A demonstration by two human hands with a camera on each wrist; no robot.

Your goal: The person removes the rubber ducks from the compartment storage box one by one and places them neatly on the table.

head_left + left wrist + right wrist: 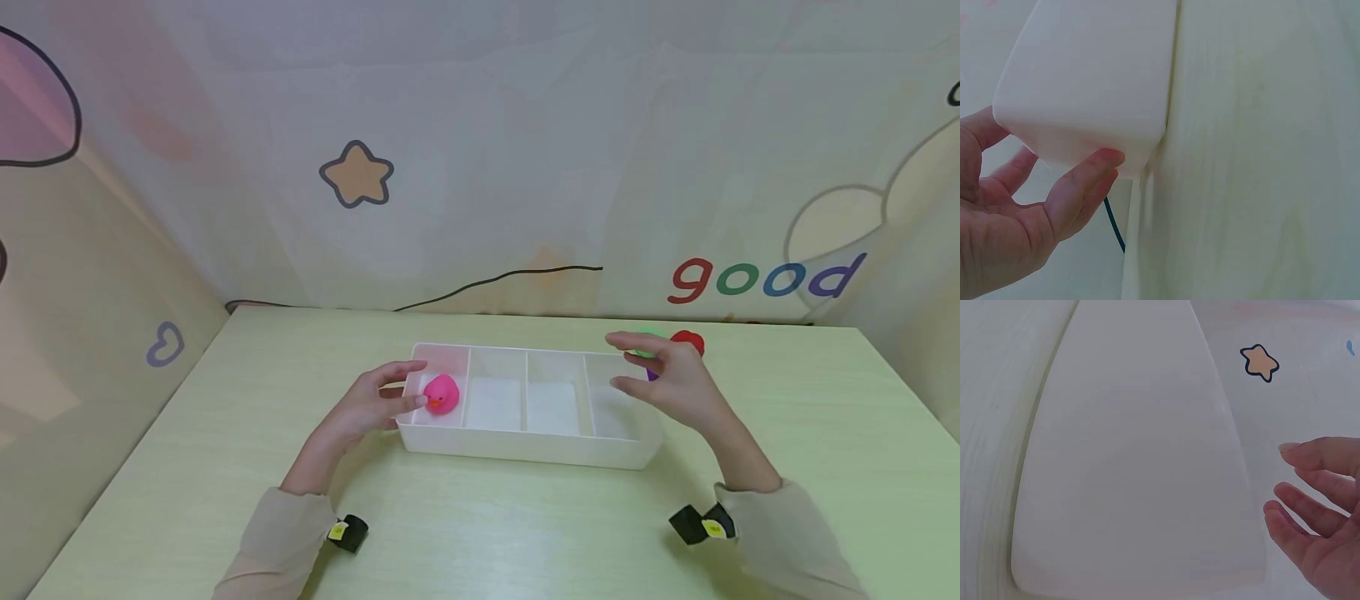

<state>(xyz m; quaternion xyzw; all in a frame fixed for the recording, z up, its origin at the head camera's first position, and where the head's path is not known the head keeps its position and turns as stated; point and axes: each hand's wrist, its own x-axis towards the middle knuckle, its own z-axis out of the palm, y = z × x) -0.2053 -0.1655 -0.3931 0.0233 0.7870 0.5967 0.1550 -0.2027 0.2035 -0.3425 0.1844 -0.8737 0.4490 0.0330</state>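
A long white divided tray (525,448) lies on the table with its compartments in a row. In its leftmost compartment sits a pink rubber duck (442,393). My left hand (377,400) holds the tray's left end, the thumb over the rim near the duck; in the left wrist view, fingertips (1110,157) press the outer end wall. Above the right end of the tray hovers my right hand (675,383), thumb and fingers spread apart with nothing between them. The right wrist view shows that hand (1322,519) apart from the tray's long side wall (1135,462).
Behind the right hand, partly hidden, are a red object (688,340), a green object (649,332) and a bit of purple. A printed cloth backdrop (480,183) rises behind the pale table (480,533). A dark cord (1114,225) shows below the left hand.
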